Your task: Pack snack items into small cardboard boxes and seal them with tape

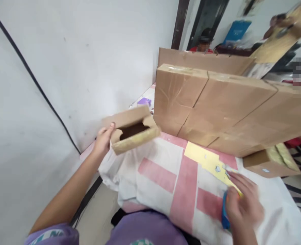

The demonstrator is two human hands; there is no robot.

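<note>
Pinching carton (137, 140) in my left hand (104, 139) over table's (140, 185) left edge. Right hand (247, 201): can't tell. Probably light, stiff; grip ends.

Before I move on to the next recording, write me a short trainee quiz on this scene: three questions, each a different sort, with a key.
1. Which hand holds the small cardboard box?
2. True or false: the yellow paper lies on the pink-and-white cloth.
3. What is the main colour of the object partly hidden by the right hand? a) green b) blue c) purple

Key: 1. The left hand. 2. True. 3. b.
</note>
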